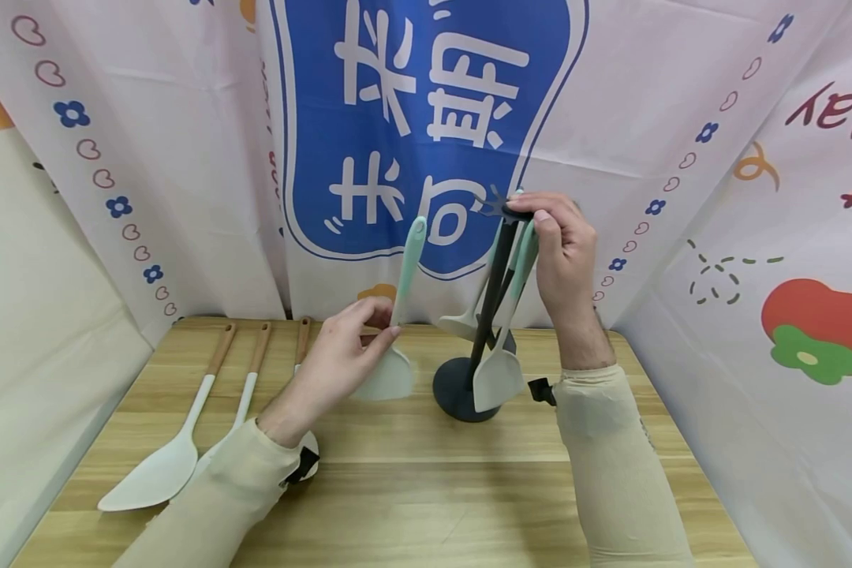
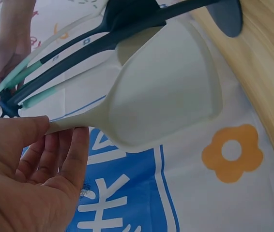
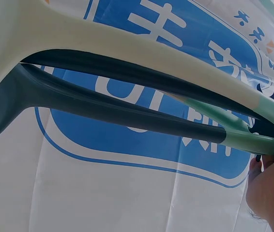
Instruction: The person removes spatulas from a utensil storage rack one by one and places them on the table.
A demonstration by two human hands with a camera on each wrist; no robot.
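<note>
My left hand (image 1: 334, 351) pinches a cream spatula (image 1: 389, 379) between thumb and fingers, low on its shaft. Its mint-green handle points up and its broad flat head hangs down; that head fills the middle of the left wrist view (image 2: 166, 87). To the right stands a dark utensil stand (image 1: 491, 304) with a round base and a pronged top. My right hand (image 1: 568, 248) grips this top, the index finger lying over it. Several mint-handled utensils hang there, among them a cream spatula (image 1: 498, 380) in front and a dark utensil (image 3: 127, 118).
On the wooden table (image 1: 426, 505), at the left, lie several white utensils with wooden handles, including a large turner (image 1: 152, 476). My left forearm partly covers them. A printed curtain (image 1: 632, 95) encloses the table at the back and sides.
</note>
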